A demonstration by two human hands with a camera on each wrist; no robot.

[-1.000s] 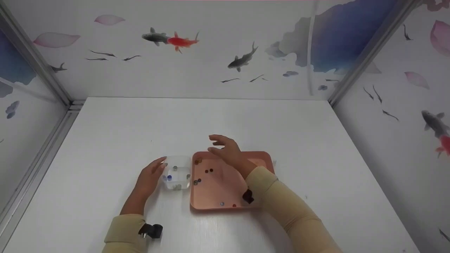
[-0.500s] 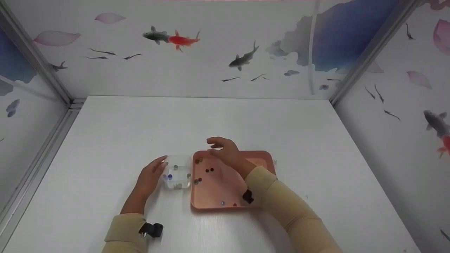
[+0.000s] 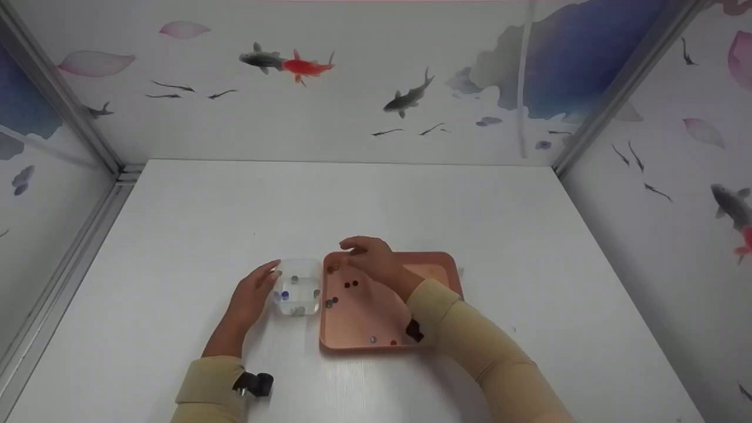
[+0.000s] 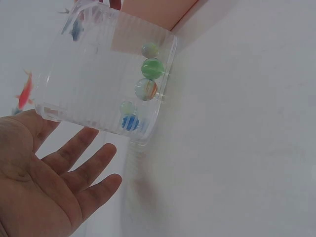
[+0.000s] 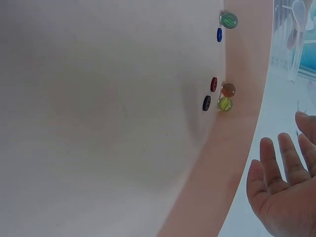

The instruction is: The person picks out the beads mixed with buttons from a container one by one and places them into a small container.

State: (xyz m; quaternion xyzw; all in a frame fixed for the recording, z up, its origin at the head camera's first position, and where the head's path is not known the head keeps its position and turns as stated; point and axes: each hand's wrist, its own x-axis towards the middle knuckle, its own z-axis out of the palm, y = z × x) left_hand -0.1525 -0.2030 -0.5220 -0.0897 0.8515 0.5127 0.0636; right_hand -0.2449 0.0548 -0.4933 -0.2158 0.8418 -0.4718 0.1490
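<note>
My left hand rests at the left side of a clear plastic container, fingertips right at its wall, fingers extended. Inside are several glass marbles, among them a green marble and a blue marble. Over the back left of a pink tray hovers my right hand, fingers loosely bent and holding nothing visible. In the right wrist view, the tray bears a black button, a red button and a blue button. Beside them lie green, orange and yellow marbles.
Tray and container stand side by side on a white table. Near the tray's front edge lie a clear marble and a small red piece. Panels with painted fish enclose the table at the back and sides.
The right hand has come slightly left and toward the front, lower over the tray's back left corner. The left hand, container and tray have stayed in place.
</note>
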